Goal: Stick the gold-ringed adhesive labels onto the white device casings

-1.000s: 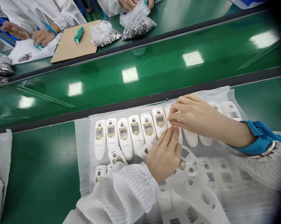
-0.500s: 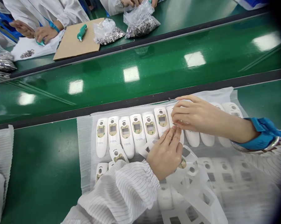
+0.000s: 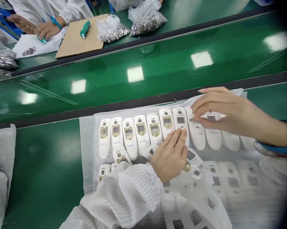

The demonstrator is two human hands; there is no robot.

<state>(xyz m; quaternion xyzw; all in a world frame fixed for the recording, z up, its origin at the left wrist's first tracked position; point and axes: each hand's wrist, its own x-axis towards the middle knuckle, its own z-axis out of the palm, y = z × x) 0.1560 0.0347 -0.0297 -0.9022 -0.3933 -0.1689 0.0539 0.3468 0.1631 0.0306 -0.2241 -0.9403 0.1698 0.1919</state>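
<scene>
White oval device shells (image 3: 104, 140) with small windows lie in rows on a foam sheet (image 3: 87, 159). Tan adhesive pieces surround the windows of several shells at the left. My left hand (image 3: 169, 156) rests with its fingertips on the lower part of a shell without a tan piece (image 3: 181, 117). Translucent sheeting with square cutouts (image 3: 195, 203) lies under and beside that hand, over the lower shells. Above the shells to the right, my right hand (image 3: 219, 108) pinches a small, thin tan piece (image 3: 193, 120), seen nearly edge-on.
Beyond the green channel (image 3: 110, 76), a person's hands (image 3: 46, 30) work at white paper. A green bottle (image 3: 85, 29) lies on cardboard (image 3: 74, 39), near bags of metal parts (image 3: 113, 31). Another foam sheet (image 3: 11, 149) is at the left edge.
My right hand has moved right and lifted off the shell by my left hand, uncovering its window. The small tan piece now shows at its fingertips. My left hand has stayed in place.
</scene>
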